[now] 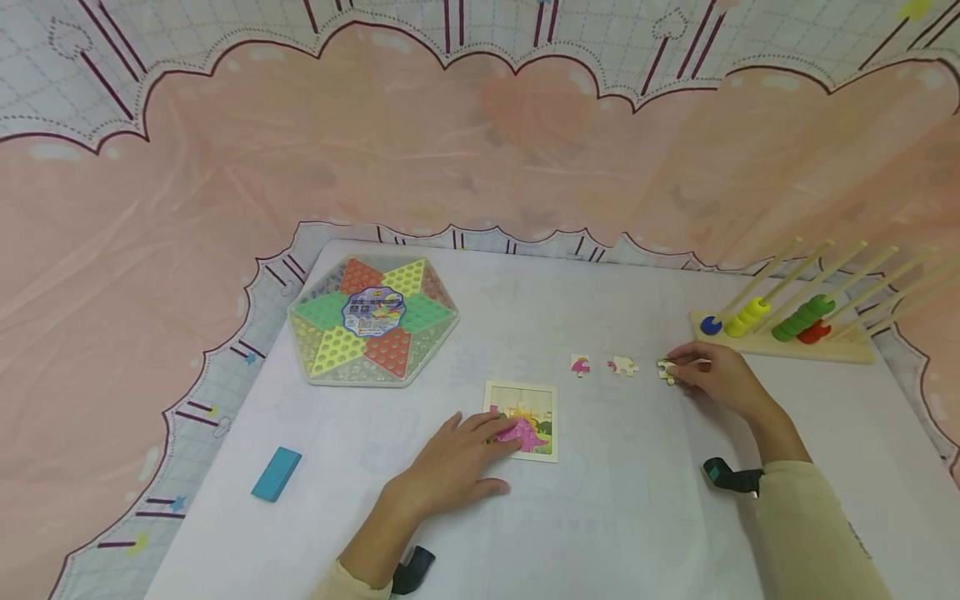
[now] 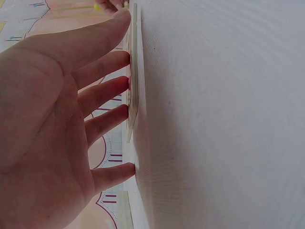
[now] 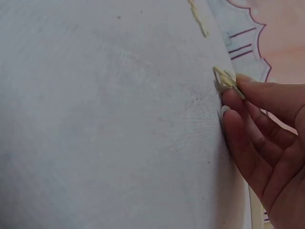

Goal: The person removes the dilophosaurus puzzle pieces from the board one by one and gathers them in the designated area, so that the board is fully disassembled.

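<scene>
My left hand [image 1: 457, 458] lies with fingers spread and fairly straight, fingertips on a small square jigsaw puzzle [image 1: 536, 443] that shows a pink dinosaur. In the left wrist view the puzzle's edge [image 2: 134, 71] is seen side-on, with several fingertips at its face. My right hand [image 1: 712, 375] pinches a puzzle piece [image 1: 664, 372] between thumb and fingers; the right wrist view shows the same puzzle piece [image 3: 226, 80] tilted up at one side. Two loose pieces lie to its left, a pink-and-white piece [image 1: 581, 365] and a pale piece [image 1: 623, 366].
A hexagonal Chinese checkers board [image 1: 386, 352] is at the back left of the white table [image 1: 600, 517]. Left of my left hand lies a blue block [image 1: 277, 474]. Beyond my right hand stands a wooden bead rack [image 1: 780, 344] with tall pegs and coloured beads.
</scene>
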`<state>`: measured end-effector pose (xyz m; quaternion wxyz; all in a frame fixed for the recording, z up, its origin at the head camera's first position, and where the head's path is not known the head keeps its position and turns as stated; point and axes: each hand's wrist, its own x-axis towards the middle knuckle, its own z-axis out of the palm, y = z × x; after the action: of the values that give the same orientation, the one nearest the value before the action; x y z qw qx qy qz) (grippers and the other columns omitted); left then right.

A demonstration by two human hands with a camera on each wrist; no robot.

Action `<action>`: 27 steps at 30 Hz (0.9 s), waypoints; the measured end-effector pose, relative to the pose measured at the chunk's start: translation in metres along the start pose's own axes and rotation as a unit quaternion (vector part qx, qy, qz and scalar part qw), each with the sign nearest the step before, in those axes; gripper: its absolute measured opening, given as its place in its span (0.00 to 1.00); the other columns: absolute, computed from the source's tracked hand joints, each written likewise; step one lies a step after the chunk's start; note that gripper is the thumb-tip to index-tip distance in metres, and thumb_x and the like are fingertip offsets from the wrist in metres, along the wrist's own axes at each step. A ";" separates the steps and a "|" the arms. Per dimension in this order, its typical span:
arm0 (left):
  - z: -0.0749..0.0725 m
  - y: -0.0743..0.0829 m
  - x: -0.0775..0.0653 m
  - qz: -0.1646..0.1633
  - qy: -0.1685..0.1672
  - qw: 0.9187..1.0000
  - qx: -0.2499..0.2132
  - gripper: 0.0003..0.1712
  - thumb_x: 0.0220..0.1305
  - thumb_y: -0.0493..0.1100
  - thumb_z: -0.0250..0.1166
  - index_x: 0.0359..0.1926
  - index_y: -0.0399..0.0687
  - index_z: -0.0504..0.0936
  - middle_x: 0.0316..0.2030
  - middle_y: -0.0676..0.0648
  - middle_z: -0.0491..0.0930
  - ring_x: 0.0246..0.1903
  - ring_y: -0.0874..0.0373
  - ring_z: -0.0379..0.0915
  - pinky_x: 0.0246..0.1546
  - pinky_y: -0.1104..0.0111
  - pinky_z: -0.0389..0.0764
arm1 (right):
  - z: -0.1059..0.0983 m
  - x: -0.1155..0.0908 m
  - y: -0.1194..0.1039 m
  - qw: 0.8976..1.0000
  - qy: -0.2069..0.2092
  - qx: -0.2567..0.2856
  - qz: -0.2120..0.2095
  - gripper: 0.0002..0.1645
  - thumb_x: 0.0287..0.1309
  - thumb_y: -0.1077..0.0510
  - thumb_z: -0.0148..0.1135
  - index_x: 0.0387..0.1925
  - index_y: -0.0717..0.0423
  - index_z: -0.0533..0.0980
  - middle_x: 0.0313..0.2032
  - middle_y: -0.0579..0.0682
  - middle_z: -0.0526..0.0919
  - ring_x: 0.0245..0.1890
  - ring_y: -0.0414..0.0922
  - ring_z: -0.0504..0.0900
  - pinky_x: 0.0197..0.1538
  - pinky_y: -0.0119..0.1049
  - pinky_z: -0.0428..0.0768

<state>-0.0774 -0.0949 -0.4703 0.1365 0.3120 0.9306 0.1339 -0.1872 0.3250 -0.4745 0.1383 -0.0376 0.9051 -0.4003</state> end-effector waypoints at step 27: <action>0.002 0.000 0.001 -0.002 0.000 1.000 0.003 0.36 0.64 0.62 0.68 0.71 0.62 0.74 0.75 0.54 0.67 0.78 0.50 0.58 0.75 0.40 0.63 | 0.003 0.004 -0.009 0.995 0.020 -0.092 0.017 0.20 0.65 0.56 0.68 0.52 0.65 0.81 0.43 0.63 0.87 0.35 0.43 0.84 0.31 0.28 0.84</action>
<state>-0.0774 -0.0942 -0.4725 0.1363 0.3105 0.9316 0.1309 -0.1908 0.3156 -0.4707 0.1232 -0.0269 0.9411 -0.3137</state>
